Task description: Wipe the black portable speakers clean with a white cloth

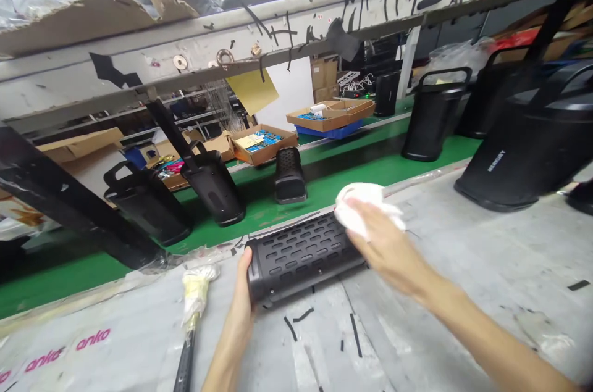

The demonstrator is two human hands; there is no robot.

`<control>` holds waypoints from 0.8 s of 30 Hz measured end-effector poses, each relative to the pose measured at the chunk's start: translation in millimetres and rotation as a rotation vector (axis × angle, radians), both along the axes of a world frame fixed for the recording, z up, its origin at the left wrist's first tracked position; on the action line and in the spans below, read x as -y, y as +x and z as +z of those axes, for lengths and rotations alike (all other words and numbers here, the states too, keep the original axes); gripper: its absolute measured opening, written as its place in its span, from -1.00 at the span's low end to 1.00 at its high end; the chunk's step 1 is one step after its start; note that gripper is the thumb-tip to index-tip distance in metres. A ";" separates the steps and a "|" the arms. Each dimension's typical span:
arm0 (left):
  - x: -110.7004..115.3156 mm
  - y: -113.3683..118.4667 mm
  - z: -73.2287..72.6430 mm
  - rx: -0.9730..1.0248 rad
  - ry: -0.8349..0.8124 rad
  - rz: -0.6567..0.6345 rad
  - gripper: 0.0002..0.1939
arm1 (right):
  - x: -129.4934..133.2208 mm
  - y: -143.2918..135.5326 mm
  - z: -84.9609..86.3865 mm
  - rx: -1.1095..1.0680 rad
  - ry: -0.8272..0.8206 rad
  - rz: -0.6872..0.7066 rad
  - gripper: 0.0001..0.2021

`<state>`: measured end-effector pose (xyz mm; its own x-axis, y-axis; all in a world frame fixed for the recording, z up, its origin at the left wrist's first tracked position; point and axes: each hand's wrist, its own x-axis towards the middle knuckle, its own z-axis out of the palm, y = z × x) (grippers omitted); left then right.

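A black cylindrical speaker housing [301,253] with rows of slots lies on its side above the grey work surface [445,324]. My left hand [241,293] grips its left end, the thumb on top and the other fingers hidden behind or beneath. At the housing's right end, my right hand [384,244] holds a white cloth [364,204] bunched under its fingers and pressed against the slotted face. The right hand is slightly blurred.
A tool with a wrapped yellow-white head [197,293] lies at left. Beyond the surface, a green belt [343,163] carries black speakers [435,114] and a slotted one [290,176]. Open cardboard trays [264,154] stand behind. A taped shelf beam [185,58] crosses above.
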<state>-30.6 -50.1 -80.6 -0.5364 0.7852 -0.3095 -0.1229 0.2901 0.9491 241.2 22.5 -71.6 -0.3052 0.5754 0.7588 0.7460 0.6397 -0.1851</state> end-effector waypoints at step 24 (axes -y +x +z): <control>-1.6 -1.2 -0.4 0.197 -0.004 -0.018 -0.39 | 72.5 -44.2 -61.7 0.051 -0.030 -0.038 -0.32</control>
<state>-31.7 -48.5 -81.0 -0.4509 0.7928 -0.4101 -0.3014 0.2973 0.9060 196.9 -50.0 -133.3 -0.3204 0.6097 0.7250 0.7787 0.6054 -0.1649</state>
